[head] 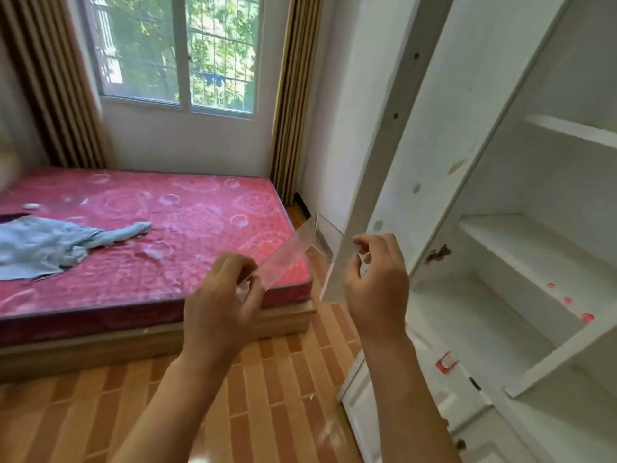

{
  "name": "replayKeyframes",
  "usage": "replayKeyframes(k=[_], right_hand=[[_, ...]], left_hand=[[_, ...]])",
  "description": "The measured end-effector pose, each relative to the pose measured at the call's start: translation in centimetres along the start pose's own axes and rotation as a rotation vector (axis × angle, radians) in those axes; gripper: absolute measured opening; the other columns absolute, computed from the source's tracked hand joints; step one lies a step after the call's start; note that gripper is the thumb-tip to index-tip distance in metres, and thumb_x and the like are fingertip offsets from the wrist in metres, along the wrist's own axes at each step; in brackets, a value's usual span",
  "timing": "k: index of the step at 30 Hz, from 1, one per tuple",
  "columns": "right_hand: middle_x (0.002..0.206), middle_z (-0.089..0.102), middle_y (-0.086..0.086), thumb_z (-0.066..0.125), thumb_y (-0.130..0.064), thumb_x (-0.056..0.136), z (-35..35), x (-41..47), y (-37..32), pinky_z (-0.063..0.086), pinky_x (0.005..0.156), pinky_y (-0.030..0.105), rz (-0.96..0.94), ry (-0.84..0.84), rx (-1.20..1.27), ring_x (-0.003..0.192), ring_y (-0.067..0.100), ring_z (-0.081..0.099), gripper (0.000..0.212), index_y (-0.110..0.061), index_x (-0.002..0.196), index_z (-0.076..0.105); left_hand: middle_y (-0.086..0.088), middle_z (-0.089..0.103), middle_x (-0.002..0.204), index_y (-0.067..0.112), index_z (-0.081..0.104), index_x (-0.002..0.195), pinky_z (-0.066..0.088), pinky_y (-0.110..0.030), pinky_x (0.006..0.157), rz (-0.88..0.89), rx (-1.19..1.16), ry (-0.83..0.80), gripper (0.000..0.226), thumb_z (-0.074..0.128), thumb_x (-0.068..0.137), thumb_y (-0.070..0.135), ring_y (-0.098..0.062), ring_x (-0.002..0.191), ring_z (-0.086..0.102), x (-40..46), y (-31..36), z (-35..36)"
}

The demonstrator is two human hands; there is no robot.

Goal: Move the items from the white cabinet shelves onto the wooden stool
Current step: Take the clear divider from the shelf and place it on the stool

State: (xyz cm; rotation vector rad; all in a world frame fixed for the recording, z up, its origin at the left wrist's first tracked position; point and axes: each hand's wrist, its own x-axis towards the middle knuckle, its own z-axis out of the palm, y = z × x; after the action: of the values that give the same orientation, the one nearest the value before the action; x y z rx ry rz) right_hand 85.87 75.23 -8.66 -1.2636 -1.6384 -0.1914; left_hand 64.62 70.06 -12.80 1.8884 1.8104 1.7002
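The bed (140, 248) fills the left of my view, its red patterned mattress carrying a crumpled pale blue cloth (56, 245) near the left edge. Behind it a barred window (177, 51) looks onto green leaves, with striped brown curtains (293, 95) hanging on either side. On my right stands the white cabinet (500, 195), its door open, its shelves (521, 248) stepping back into the corner; a few red marks dot the lower shelf's front edge. Under everything runs a floor (267, 396) of orange brick-pattern tiles.

Between bed and cabinet, up in the air in front of me, I hold a clear plastic box (293, 252), see-through enough that the mattress shows red through its wall. It touches no shelf.

My left hand (220, 302) pinches the box's near left corner, thumb and curled fingers closed on the thin edge. My right hand (377, 279) has its fingers curled with thumb and forefinger nearly meeting at the box's right side, just before the cabinet's door edge; the plastic is so clear there that I cannot tell whether they actually grip it.
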Motion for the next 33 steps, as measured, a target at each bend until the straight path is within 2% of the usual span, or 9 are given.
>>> replayKeyframes(k=[5,8,12,16,17,19,22,28,33], right_hand=[[0.112,0.063,-0.003,0.066,0.0,0.093,5.5,-2.4,-7.5,0.059,0.082,0.037,-0.067,-0.131,0.166,0.1,0.019,0.066,0.032,-0.019,0.118,0.067],[0.111,0.064,-0.001,0.066,0.0,0.091,8.8,-3.1,-11.7,0.058,0.083,0.044,-0.113,-0.223,0.246,0.099,0.021,0.066,0.033,-0.017,0.119,0.069],[0.104,0.067,0.0,0.07,0.002,0.091,12.9,-3.8,-17.2,0.057,0.078,0.037,-0.215,-0.301,0.373,0.09,0.016,0.065,0.028,-0.012,0.115,0.073],[0.099,0.066,0.0,0.071,0.004,0.091,17.1,-4.9,-22.7,0.046,0.074,0.009,-0.308,-0.363,0.48,0.081,0.011,0.062,0.024,-0.008,0.112,0.074],[0.1,0.067,0.0,0.07,0.004,0.092,18.2,-5.3,-24.1,0.045,0.074,0.008,-0.326,-0.382,0.513,0.081,0.011,0.063,0.024,-0.008,0.113,0.074],[0.102,0.068,0.0,0.069,0.003,0.092,20.1,-5.6,-25.9,0.053,0.073,0.02,-0.347,-0.405,0.564,0.083,0.015,0.066,0.024,-0.009,0.113,0.074],[0.105,0.07,0.0,0.069,0.002,0.091,23.8,-5.9,-29.0,0.058,0.072,0.036,-0.372,-0.448,0.638,0.085,0.019,0.068,0.026,-0.011,0.114,0.074],[0.104,0.07,0.0,0.068,0.001,0.089,31.4,-5.5,-33.4,0.054,0.07,0.036,-0.374,-0.532,0.701,0.083,0.02,0.066,0.025,-0.011,0.11,0.073],[0.103,0.069,0.001,0.068,0.001,0.09,37.0,-4.2,-35.8,0.05,0.071,0.032,-0.381,-0.599,0.771,0.083,0.02,0.065,0.023,-0.009,0.111,0.073]], left_hand=[[0.007,0.064,0.093,0.019,0.063,0.103,0.048,-0.032,0.058,-0.041,0.128,0.118,0.016,0.073,0.092,0.013,-0.015,0.067,0.062,-1.5,-3.9,-9.4],[0.007,0.066,0.095,0.021,0.063,0.103,0.053,-0.041,0.061,-0.105,0.205,0.199,0.02,0.076,0.091,0.012,-0.019,0.07,0.064,-2.5,-6.1,-14.2],[0.009,0.064,0.093,0.02,0.063,0.102,0.055,-0.039,0.065,-0.154,0.246,0.295,0.019,0.076,0.091,0.011,-0.014,0.074,0.063,-4.1,-8.7,-19.7],[0.011,0.061,0.093,0.02,0.065,0.102,0.051,-0.019,0.068,-0.232,0.328,0.373,0.016,0.074,0.092,0.012,-0.005,0.077,0.061,-5.7,-11.3,-24.4],[0.012,0.06,0.094,0.02,0.064,0.103,0.05,-0.016,0.068,-0.251,0.361,0.377,0.016,0.073,0.093,0.013,-0.004,0.079,0.062,-6.0,-12.0,-25.6],[0.016,0.058,0.094,0.023,0.065,0.108,0.051,-0.015,0.069,-0.274,0.39,0.381,0.02,0.075,0.092,0.016,-0.002,0.081,0.061,-6.2,-13.2,-27.1],[0.016,0.06,0.098,0.026,0.065,0.113,0.057,-0.028,0.069,-0.366,0.44,0.425,0.023,0.075,0.093,0.022,-0.005,0.084,0.063,-6.6,-15.8,-29.4],[0.013,0.061,0.098,0.024,0.064,0.116,0.057,-0.029,0.074,-0.434,0.552,0.426,0.026,0.075,0.092,0.02,-0.006,0.088,0.063,-4.7,-20.4,-31.1],[0.017,0.059,0.104,0.025,0.062,0.123,0.05,-0.013,0.077,-0.51,0.643,0.434,0.033,0.075,0.092,0.022,0.002,0.094,0.06,-2.0,-23.4,-31.7]])
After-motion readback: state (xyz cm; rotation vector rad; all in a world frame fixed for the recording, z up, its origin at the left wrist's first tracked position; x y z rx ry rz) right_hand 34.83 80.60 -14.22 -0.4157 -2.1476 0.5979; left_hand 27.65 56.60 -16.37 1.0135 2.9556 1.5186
